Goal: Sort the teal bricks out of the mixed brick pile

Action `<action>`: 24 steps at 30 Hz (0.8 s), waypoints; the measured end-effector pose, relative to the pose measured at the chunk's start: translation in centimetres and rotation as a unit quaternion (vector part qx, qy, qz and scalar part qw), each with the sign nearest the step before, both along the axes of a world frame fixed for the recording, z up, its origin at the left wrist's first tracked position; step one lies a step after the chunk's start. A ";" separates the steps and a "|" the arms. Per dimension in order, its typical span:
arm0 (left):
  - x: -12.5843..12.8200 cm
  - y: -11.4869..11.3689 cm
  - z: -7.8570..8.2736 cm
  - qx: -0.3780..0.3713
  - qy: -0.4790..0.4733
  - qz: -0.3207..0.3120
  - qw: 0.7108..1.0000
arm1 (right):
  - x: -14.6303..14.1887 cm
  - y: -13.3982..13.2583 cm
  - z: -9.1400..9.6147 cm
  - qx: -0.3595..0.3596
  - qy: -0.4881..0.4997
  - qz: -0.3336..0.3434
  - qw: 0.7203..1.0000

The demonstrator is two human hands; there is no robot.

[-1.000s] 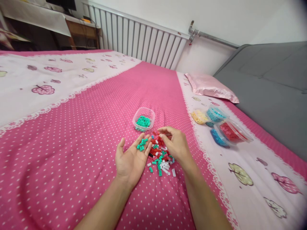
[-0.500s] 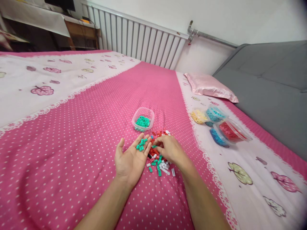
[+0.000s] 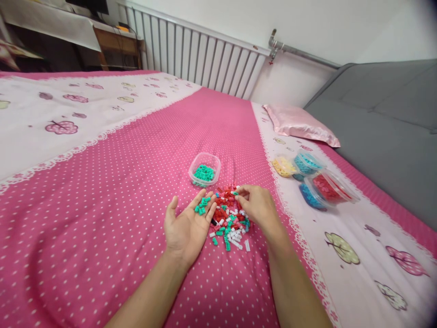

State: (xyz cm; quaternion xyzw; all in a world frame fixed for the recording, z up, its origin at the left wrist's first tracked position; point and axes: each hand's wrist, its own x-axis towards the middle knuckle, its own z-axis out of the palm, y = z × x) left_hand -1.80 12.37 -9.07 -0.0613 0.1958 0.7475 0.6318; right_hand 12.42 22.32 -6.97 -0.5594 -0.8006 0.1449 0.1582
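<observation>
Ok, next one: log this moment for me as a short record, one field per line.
left hand: the left hand is palm up, carrying several green toy bricks
right hand: the right hand is at the pile's right side, a single green brick apparently between its fingertips
pile: mixed bricks, mostly red, white and green, loose on the polka-dot bedspread
near tub: open clear tub with green bricks, beyond the pile
right side: clustered plastic tubs of yellow, teal, blue and red pieces

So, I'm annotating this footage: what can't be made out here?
All in the head view:
Bottom of the mixed brick pile: covered by upper bricks.
Exact shape of the green brick at the right hand's fingertips: too small.
Top of the monitor: cut off by the upper edge.
</observation>
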 end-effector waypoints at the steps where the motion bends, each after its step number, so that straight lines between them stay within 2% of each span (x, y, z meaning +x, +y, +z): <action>1: 0.0 0.0 0.0 -0.002 -0.002 0.001 1.000 | -0.1 -0.1 0.1 0.000 0.017 0.008 1.000; 5: 0.0 0.0 -0.1 0.001 0.002 0.003 1.000 | -1.1 -1.0 0.6 0.006 0.103 0.086 0.991; 10: 0.0 0.0 -0.2 0.016 0.009 0.003 1.000 | -2.3 -2.8 1.3 0.068 0.186 0.150 0.969; 15: 0.0 0.0 -0.2 0.017 0.009 -0.002 1.000 | -2.6 -3.6 1.9 0.140 0.243 0.162 0.946; 20: 0.1 0.0 -0.2 0.018 0.010 -0.001 1.000 | -2.6 -3.6 2.0 0.139 0.248 0.176 0.942; 24: 0.0 0.0 -0.2 0.009 0.009 -0.001 1.000 | -2.2 -3.0 1.8 0.146 0.266 0.120 0.945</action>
